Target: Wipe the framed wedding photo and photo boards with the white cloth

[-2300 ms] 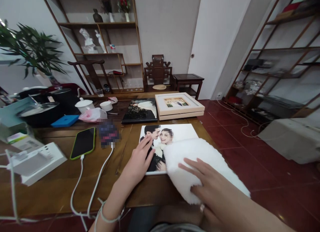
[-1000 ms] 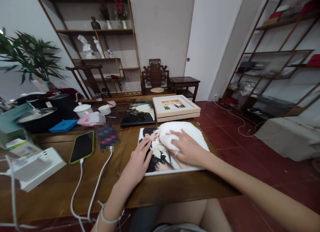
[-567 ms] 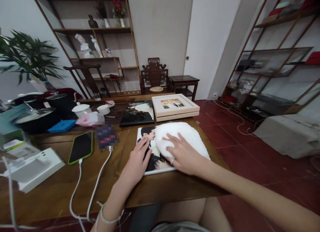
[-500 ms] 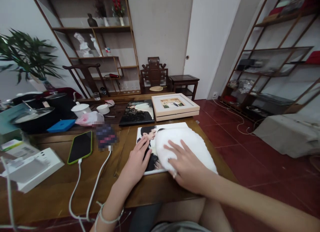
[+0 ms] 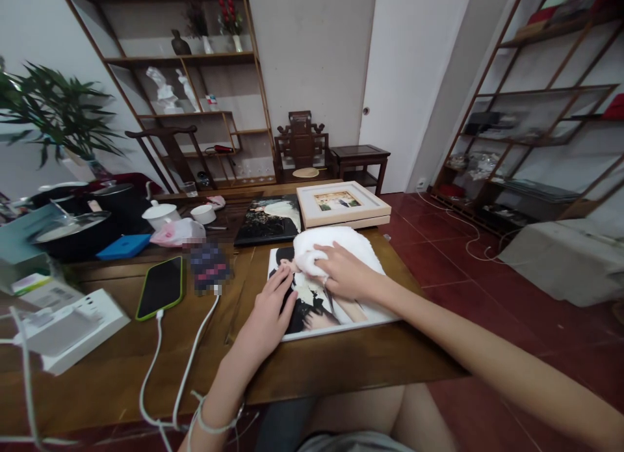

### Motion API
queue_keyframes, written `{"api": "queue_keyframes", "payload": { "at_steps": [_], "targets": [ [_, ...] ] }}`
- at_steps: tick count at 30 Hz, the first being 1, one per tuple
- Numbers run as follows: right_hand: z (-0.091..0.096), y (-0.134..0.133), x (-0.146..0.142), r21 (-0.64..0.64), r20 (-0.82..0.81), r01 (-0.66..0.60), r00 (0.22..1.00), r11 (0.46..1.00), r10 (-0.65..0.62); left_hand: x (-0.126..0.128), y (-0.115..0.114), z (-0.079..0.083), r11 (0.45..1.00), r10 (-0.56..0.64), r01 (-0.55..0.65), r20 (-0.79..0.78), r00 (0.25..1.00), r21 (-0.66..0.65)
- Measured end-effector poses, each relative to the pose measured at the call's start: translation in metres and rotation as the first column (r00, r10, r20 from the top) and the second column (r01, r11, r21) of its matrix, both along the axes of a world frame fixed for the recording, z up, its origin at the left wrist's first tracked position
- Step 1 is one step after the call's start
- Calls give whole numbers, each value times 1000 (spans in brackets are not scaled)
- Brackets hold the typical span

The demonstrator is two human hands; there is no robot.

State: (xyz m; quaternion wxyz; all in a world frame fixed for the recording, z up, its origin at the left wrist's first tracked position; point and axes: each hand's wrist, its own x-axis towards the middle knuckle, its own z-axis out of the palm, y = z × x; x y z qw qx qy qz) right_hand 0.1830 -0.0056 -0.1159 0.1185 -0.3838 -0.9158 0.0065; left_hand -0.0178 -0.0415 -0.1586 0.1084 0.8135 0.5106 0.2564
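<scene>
A photo panel (image 5: 312, 309) with a printed picture of a couple lies flat on the wooden table (image 5: 341, 367). My left hand (image 5: 274, 302) rests on its left side, fingers stretched out and holding nothing. Over the panel's upper right part is a fluffy white cloth (image 5: 358, 250). My right hand (image 5: 344, 273) grips a bunched fold of that cloth, its fingers pressed into it against the panel. The cloth and my right arm hide the panel's upper right area.
Behind the panel lie a dark photo panel (image 5: 270, 221) and stacked light wooden frames (image 5: 344, 211). To the left are a phone (image 5: 160, 286) on a cable, a white power strip (image 5: 80, 328), a blue box (image 5: 123, 245), a white teapot (image 5: 160, 214) and dark pots (image 5: 78, 234).
My right hand has moved up and away from me with the cloth, going from flat to gripping it. More of the panel's lower part shows. My left hand stays in place.
</scene>
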Motion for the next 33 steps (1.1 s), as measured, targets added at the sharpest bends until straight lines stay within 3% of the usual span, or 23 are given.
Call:
{"api": "queue_keyframes", "payload": {
  "at_steps": [3,6,15,18,21,28,31,33],
  "targets": [
    [1,13,-2,5,-4,-1,1000,1000,1,0,-1,1,1000,0,0,-4,1000,-5],
    [2,1,2,-20,-25,0,1000,1000,0,1,-1,2,1000,7,-7,-9,1000,-16],
    [-2,-107,24,-97,-24,-14,1000,995,11,-1,0,-3,1000,-4,4,12,1000,-20],
    [-8,-121,24,-88,-36,-62,998,994,59,-1,0,-3,1000,-3,3,8,1000,-27],
    [-9,-102,25,-82,-50,-28,998,996,24,-1,0,-3,1000,-2,3,10,1000,-27],
    [0,-14,34,33,-71,170,983,985,-167,0,-1,1,998,1,-1,5,1000,-60],
    [0,-5,34,39,-75,216,974,976,-213,0,-1,1,999,4,-3,19,1000,-52],
    [-4,-15,31,28,-61,206,977,978,-204,1,-1,1,998,13,-12,16,1000,-60]
  ]
}}
